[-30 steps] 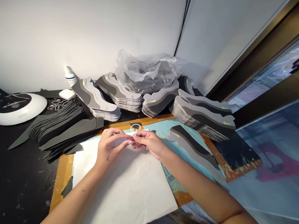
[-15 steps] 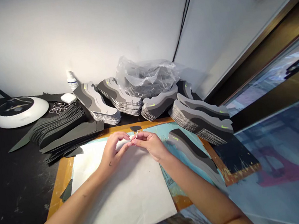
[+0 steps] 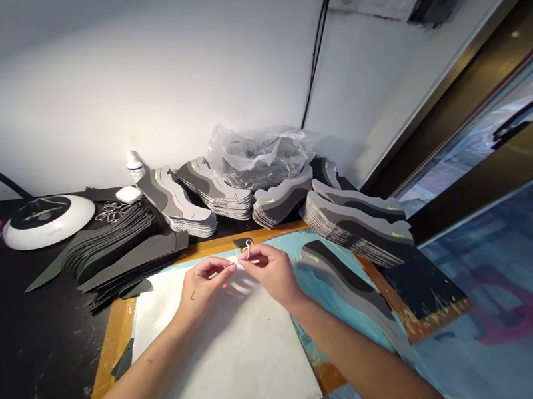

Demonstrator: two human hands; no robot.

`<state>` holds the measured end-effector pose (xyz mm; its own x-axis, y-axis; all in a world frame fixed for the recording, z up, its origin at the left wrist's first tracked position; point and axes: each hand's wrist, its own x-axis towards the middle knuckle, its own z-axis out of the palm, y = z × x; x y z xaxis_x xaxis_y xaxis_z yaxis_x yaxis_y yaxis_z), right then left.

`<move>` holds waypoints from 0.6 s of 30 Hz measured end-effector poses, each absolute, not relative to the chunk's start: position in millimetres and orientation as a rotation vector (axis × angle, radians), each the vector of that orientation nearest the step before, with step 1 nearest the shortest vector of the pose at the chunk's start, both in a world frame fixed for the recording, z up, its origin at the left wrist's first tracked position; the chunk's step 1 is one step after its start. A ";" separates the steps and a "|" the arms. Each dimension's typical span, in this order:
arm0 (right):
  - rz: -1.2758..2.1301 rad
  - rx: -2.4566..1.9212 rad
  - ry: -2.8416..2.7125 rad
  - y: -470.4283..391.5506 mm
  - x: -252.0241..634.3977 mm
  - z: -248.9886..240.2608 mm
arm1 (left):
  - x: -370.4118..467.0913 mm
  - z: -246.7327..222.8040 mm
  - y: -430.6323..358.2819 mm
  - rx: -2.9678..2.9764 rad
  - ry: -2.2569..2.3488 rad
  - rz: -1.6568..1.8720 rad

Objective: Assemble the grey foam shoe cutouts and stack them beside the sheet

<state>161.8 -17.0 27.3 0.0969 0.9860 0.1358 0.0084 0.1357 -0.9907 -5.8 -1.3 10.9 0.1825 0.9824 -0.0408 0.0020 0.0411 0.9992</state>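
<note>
Fingertips have been drawn slightly apart since the earlier frame. White cord (image 3: 248, 251) is pinched at the fingertips of left hand (image 3: 201, 292) and right hand (image 3: 276, 275), its short span held roughly crosswise above the white paper sheet (image 3: 228, 374); its curled loop is raised nearer the right.

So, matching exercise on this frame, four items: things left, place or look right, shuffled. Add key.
Things
1. white cord
2. white sheet
3. plastic bag
4. round base

Place or look
A. see-through and crumpled
B. lying flat below the left hand and right hand
C. white rim, black centre
D. pinched by the right hand, a loop sticking up

Pairs: 1-D, 2-B, 3-A, 4-C
</note>
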 end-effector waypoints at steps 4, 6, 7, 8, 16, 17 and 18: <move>0.883 -1.190 -1.239 -19.4 159.0 23.8 | -7.9 11.8 -0.7 1.446 0.971 1.059; 0.966 -1.155 -1.204 -17.8 158.0 21.8 | -7.6 12.6 -1.8 1.513 0.934 1.046; 1.016 -1.136 -1.173 -16.5 157.8 20.9 | -7.2 12.8 -2.4 1.498 0.949 1.053; 1.064 -1.120 -1.136 -15.1 157.6 20.2 | -6.6 12.7 -2.7 1.456 0.975 1.071; 1.210 -1.043 -1.032 -13.5 155.1 22.2 | -6.2 11.4 1.2 1.347 1.085 1.038; 1.201 -1.051 -1.049 -14.6 155.0 23.3 | -5.8 12.1 0.6 1.354 1.084 1.026; 1.177 -1.070 -1.075 -15.8 154.9 24.5 | -5.4 13.0 -0.2 1.364 1.087 1.013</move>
<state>154.9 -15.8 24.5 0.0746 0.9949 0.0676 -0.1571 0.0787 -0.9844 -5.4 -0.2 13.0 0.2229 0.9748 0.0001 0.0682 -0.0157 0.9975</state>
